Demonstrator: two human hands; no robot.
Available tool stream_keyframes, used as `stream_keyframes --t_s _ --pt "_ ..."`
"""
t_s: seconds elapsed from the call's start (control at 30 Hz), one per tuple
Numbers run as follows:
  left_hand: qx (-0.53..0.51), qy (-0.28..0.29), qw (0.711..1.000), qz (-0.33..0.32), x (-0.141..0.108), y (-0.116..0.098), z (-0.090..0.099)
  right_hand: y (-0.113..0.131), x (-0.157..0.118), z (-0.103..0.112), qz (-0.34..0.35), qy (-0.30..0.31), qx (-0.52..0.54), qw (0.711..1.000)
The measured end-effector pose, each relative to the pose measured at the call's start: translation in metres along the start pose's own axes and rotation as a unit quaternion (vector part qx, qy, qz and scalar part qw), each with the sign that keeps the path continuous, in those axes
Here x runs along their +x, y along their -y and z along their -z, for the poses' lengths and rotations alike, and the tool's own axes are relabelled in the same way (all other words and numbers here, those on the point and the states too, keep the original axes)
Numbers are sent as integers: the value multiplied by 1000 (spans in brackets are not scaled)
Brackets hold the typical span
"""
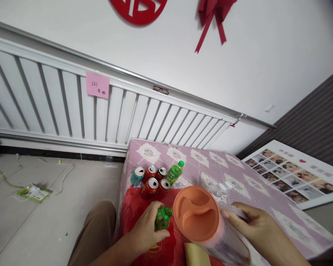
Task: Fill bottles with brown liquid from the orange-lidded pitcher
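1. Radiator (69,99): one, white, behind the bed (252,195).
2. Bed: one, pink patterned cover; carries the sheet, bottles and cans.
3. Photo board (296,177): one, white, rows of pictures, at the right.
4. Sheet (131,207): one, red, shiny, spread on the bed's near left part.
5. Pitcher (205,227): one, orange lid, tilted over the bed. My right hand (252,218) has it by the handle (240,212), fingers closed round.
6. Bottle, held (162,221): one, green, uncapped, mouth up, just beside the pitcher's lid. My left hand (147,225) has it, fingers curled about its side, thumb at the near side.
7. Bottle, standing (174,173): one, green, capped, beside the cans (150,186).
8. Cans: five, upright, clustered; one teal, the others red or darker.
9. Note (97,85): one, pink, handwritten, on the radiator.
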State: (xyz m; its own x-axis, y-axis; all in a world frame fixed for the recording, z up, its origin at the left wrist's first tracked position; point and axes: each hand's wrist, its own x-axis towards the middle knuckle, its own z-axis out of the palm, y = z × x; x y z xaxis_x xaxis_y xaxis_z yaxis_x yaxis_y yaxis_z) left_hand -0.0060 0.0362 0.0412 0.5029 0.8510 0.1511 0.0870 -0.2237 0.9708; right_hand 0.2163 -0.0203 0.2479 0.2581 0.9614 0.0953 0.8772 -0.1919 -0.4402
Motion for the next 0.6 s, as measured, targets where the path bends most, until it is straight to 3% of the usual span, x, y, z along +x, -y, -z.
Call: stream_keyframes --t_s 0.6 --pt "-6 2 1000 5 0 2 0 -1 0 0 21 -15 17 1000"
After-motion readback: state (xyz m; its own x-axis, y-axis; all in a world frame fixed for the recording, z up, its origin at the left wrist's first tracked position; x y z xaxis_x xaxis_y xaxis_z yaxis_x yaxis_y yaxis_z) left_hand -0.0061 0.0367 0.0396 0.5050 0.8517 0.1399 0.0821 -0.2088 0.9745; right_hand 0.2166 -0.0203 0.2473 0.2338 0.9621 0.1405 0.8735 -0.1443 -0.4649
